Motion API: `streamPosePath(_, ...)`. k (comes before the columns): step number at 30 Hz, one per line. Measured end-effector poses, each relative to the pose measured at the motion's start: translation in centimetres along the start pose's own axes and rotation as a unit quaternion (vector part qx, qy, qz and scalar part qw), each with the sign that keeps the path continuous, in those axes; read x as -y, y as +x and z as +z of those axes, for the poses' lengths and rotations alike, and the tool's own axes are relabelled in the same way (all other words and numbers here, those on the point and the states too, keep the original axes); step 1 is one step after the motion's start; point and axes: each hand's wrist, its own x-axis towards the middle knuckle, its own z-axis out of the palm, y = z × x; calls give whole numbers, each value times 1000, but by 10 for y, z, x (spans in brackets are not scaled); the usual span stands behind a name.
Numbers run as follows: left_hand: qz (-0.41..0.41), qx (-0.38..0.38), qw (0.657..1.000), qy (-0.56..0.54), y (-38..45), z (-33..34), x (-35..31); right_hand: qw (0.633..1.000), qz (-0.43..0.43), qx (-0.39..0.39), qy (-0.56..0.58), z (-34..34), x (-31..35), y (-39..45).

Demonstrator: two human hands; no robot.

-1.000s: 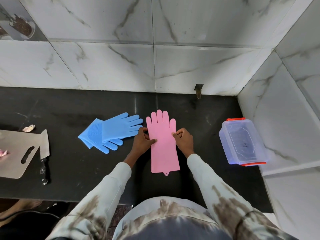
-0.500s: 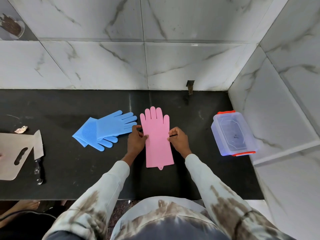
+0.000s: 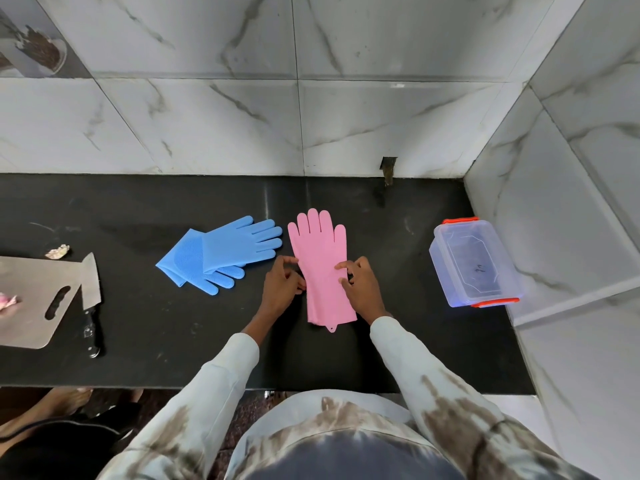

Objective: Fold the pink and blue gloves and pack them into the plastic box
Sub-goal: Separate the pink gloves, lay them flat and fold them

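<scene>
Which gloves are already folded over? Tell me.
The blue gloves: their cuff end is doubled back on itself, left of the hands. The pink gloves lie flat and full length.

Pink gloves (image 3: 322,268) lie flat, stacked, fingers away; blue gloves (image 3: 225,252) crossed left; plastic box (image 3: 474,263) right.

Both hands (image 3: 282,289) (image 3: 362,291) touch the flat pink gloves (image 3: 320,268).
</scene>
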Motion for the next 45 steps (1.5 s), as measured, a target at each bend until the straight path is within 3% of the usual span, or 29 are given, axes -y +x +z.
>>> streamPosePath(3,64,39,997,9,-7,1,3,1000,-8,-12,-25,2,1,-2)
streamPosePath(9,158,125,965,168,-15,6,12,998,-15,-18,-51,2,-1,-4)
streamPosePath(16,234,44,897,374,-18,8,24,999,-14,-7,-31,0,-4,-4)
streamPosePath(21,270,75,860,427,-8,4,20,999,-29,4,-44,-3,-7,-5)
streamPosePath(26,242,2,933,268,-2,6,6,997,-50,-15,-56,-9,-10,-7)
streamPosePath(29,219,-26,953,206,3,7,-4,994,-78,2,-79,-7,-5,-6)
streamPosePath(36,149,-26,978,143,15,8,-6,994,-74,-49,-71,-8,13,12)
streamPosePath(39,115,-29,986,114,20,6,-5,994,-77,-27,-71,-4,18,17)
streamPosePath(45,49,-29,994,97,38,3,-13,998,18,-1,54,7,24,26)
